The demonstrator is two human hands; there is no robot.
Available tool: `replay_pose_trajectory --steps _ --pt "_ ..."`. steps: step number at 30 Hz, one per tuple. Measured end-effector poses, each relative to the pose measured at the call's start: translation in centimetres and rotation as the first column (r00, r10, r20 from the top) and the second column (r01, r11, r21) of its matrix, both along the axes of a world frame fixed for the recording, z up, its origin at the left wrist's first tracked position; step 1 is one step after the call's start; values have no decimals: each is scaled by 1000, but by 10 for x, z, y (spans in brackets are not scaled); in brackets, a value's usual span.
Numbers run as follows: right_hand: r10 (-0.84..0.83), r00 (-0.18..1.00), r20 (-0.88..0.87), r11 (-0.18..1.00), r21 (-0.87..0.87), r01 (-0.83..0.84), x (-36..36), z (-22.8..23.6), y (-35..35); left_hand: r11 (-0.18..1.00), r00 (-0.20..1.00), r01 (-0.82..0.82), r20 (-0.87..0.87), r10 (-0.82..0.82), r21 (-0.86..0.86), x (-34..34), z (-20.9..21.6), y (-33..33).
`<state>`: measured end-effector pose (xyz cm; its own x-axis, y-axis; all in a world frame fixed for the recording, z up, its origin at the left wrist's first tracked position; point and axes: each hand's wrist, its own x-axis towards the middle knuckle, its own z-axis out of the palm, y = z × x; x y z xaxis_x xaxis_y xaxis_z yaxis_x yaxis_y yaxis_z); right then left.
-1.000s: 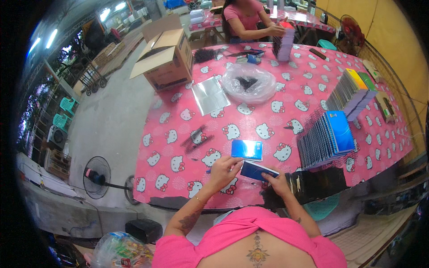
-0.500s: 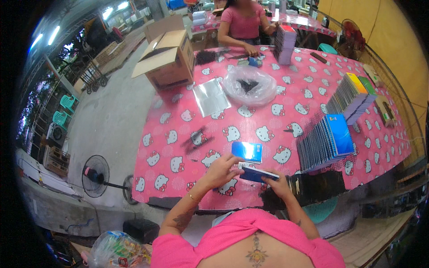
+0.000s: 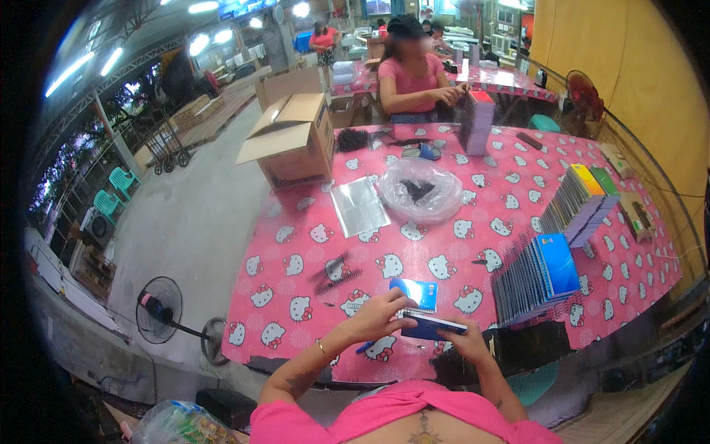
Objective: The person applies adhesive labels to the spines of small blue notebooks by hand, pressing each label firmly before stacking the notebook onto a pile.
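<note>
A small dark-blue spiral notebook (image 3: 433,326) is held just above the near part of the table. My right hand (image 3: 469,343) grips its right end, thumb on top. At its left end, my left hand (image 3: 382,314) has its fingers closed on the spiral edge. Behind my fingers a bright blue notebook (image 3: 418,294) lies on the table, partly covered by my left hand. To the right stands a long row of blue spiral notebooks (image 3: 536,275). Loose black binding coils (image 3: 336,274) lie left of my left hand.
On the pink patterned table (image 3: 436,248) are a clear plastic bag with black pieces (image 3: 420,191), clear plastic sleeves (image 3: 359,207) and an open cardboard box (image 3: 296,140). More notebooks (image 3: 580,203) stand at right. Across the table, a person in pink (image 3: 414,81) handles a notebook stack (image 3: 477,124).
The view has tilted up, so the table appears lower. My left fingers have closed in on the notebook's spiral edge. The person opposite has raised a hand toward the stack.
</note>
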<state>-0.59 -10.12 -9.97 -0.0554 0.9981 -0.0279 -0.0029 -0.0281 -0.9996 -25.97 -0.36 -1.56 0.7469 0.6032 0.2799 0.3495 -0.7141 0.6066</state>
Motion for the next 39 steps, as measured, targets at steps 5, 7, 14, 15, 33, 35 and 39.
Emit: replay_pose_trajectory --steps 5,7,14,15,33,35,39 --pt "-23 1000 2 1000 -17 23 -6 15 -4 968 972 -59 -207 111 246 3 -9 6" --pt "-123 989 -84 992 -36 120 -11 20 -4 850 935 -143 -211 283 507 15 -11 -7" --pt "-191 972 -133 982 -32 188 -23 28 -7 770 917 -273 -85 389 576 28 -73 -44" --pt "-174 983 -50 984 -50 171 -25 26 -8 715 875 -334 -80 478 615 30 -68 -27" --pt "-157 974 -162 988 -27 154 -26 47 -7 802 960 -199 -54 276 564 36 -17 -31" --pt "-124 986 -110 987 -112 112 -25 45 -6 783 949 -270 18 314 561 39 20 -4" --pt "-71 988 -138 997 30 75 -15 54 -6 859 999 -4 44 -22 512 23 13 0"
